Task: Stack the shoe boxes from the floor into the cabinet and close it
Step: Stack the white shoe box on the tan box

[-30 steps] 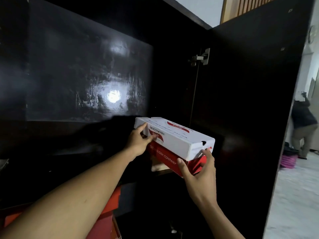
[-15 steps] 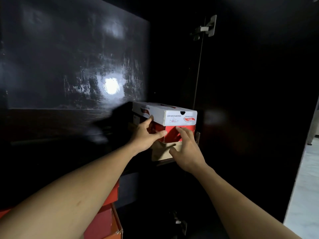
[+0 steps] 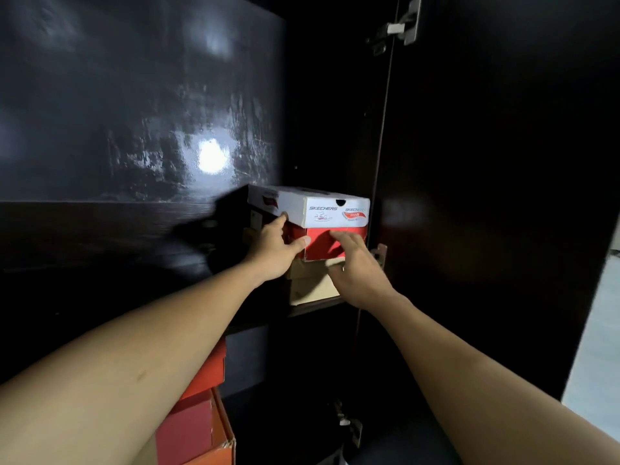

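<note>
Skechers box [image 3: 322, 213] atop tan box [image 3: 312, 290] in cabinet [image 3: 328, 112]; left hand [image 3: 268, 253] grips, right hand [image 3: 359, 273] fingers [image 3: 342, 238] flat.

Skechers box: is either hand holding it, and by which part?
Left hand grips the Skechers box at its front-left corner; right hand only presses its red front.

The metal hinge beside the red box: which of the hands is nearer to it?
Right. The right hand rests on the red box, just left of the hinge; the left hand grips the box's far left corner.
</note>
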